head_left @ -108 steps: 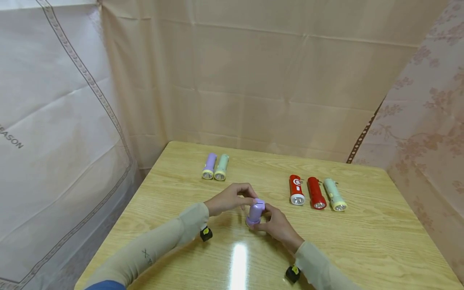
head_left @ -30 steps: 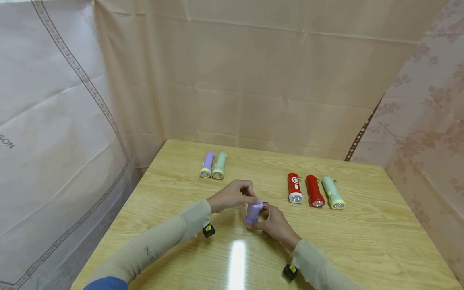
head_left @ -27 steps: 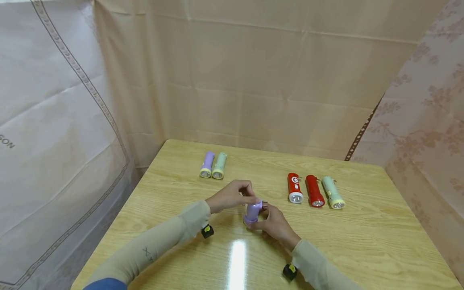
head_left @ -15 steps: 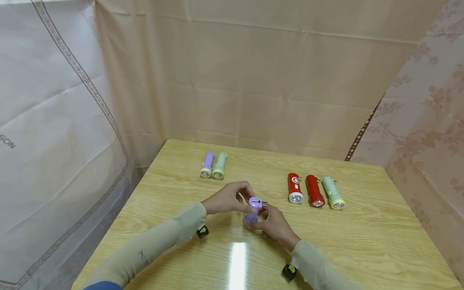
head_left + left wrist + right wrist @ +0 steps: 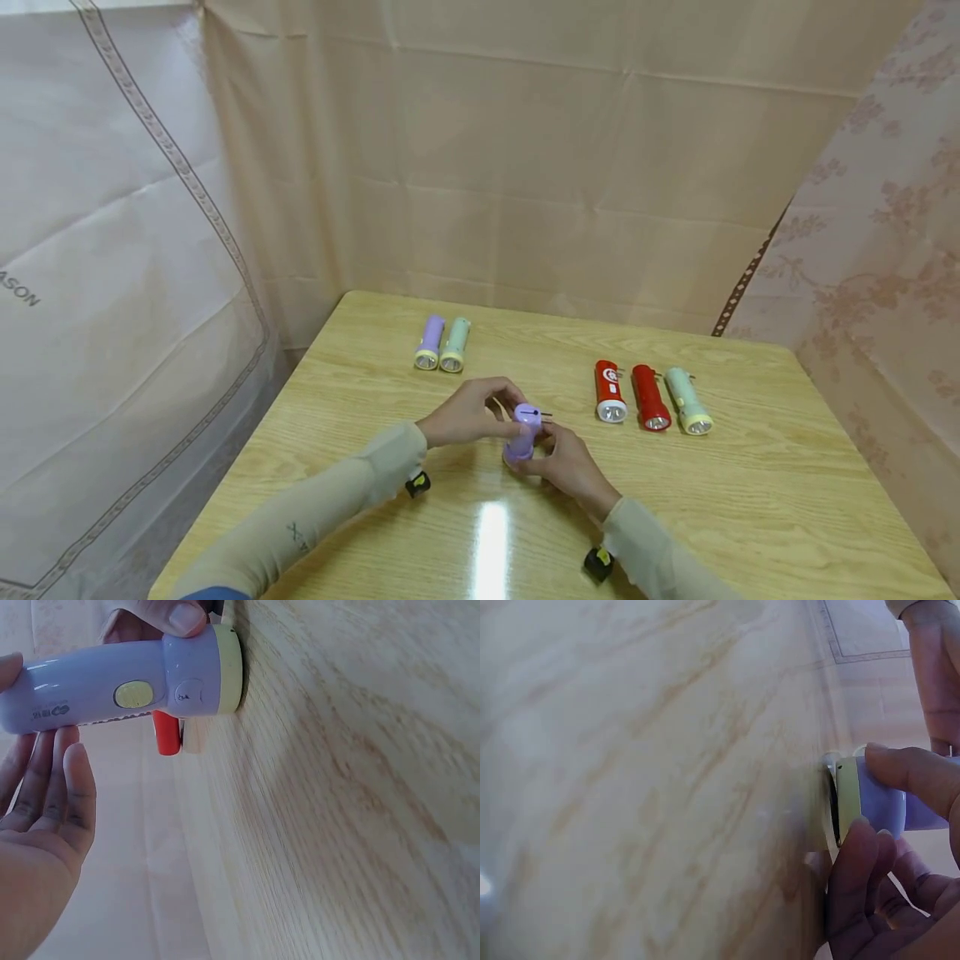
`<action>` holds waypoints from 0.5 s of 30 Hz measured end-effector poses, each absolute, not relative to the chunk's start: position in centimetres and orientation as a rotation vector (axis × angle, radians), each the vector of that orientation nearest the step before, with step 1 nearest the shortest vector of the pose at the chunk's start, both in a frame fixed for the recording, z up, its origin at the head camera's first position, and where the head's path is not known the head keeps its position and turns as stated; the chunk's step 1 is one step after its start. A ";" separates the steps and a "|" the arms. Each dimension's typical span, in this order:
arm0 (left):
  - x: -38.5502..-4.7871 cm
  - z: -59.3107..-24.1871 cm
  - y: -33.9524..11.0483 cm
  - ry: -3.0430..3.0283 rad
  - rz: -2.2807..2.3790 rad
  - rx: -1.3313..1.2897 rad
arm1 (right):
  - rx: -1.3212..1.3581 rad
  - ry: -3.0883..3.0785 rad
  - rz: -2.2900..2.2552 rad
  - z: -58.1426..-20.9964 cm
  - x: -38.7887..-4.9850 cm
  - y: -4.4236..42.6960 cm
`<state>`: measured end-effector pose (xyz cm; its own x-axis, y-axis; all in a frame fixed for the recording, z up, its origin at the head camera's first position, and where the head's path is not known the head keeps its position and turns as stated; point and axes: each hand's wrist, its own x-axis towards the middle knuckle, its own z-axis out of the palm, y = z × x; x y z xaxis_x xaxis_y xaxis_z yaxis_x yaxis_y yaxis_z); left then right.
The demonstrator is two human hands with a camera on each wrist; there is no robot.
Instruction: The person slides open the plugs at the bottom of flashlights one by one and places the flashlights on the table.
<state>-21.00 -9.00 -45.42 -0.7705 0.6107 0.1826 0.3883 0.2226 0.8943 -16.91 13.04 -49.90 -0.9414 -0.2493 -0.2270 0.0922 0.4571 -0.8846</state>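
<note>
1. Over the bench (image 5: 750, 500), the purple flashlight (image 5: 521, 446) is held lens end down; whether its rim touches is hard to tell.
2. At its upper end, the left hand (image 5: 468, 412) pinches the body, having just slid off the top and bared the slot (image 5: 529, 412).
3. At its lower end, the right hand (image 5: 573, 468) grips the head, as before.
4. Beside the slot, metal prongs (image 5: 547, 414) now stick out; they appear unfolded, so that step looks done.
</note>
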 end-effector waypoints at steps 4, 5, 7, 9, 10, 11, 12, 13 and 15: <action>-21.0 -45.4 -8.8 2.324 1.583 0.913 | -0.131 2.353 -1.481 -49.6 -16.9 13.1; -21.0 -45.4 -8.8 2.336 1.585 0.903 | -0.131 2.347 -1.482 -49.5 -16.9 13.1; -21.1 -45.4 -8.7 2.365 1.584 0.879 | -0.137 2.341 -1.481 -49.4 -16.8 13.1; -21.2 -45.3 -8.6 2.391 1.582 0.857 | -0.143 2.347 -1.476 -49.3 -16.8 13.0; -21.2 -45.3 -8.6 2.402 1.581 0.844 | -0.142 2.350 -1.473 -49.3 -16.9 13.0; -21.2 -45.3 -8.6 2.412 1.581 0.830 | -0.146 2.357 -1.468 -49.3 -16.9 13.0; -21.3 -45.3 -8.6 2.421 1.579 0.816 | -0.152 2.364 -1.462 -49.2 -16.9 13.0; -21.3 -45.3 -8.6 2.426 1.581 0.800 | -0.157 2.370 -1.460 -49.2 -16.8 13.0; -21.5 -45.3 -8.6 2.439 1.584 0.770 | -0.171 2.376 -1.458 -49.2 -16.8 12.9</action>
